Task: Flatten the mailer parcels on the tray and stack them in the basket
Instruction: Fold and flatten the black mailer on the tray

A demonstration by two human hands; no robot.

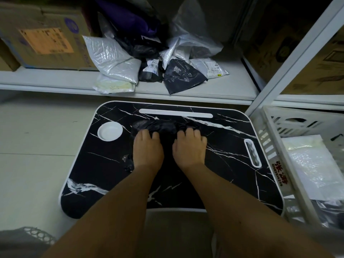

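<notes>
A crumpled black mailer parcel (160, 126) lies in the middle of the black marble-patterned tray (104, 183). My left hand (148, 148) and my right hand (189, 146) rest side by side on top of it, palms down, fingers curled into the plastic at its far edge. A corner of the black plastic (128, 162) sticks out left of my left wrist. The white slatted basket (270, 151) stands at the right of the tray and holds flat white bubble mailers (312, 164).
A pile of white, grey and black mailers (158, 66) lies on the low white shelf (55, 79) beyond the tray. Cardboard boxes (46, 34) stand at the shelf's left. A white shelf post (290, 62) rises at the right. A grey perforated container (28, 239) is at the bottom left.
</notes>
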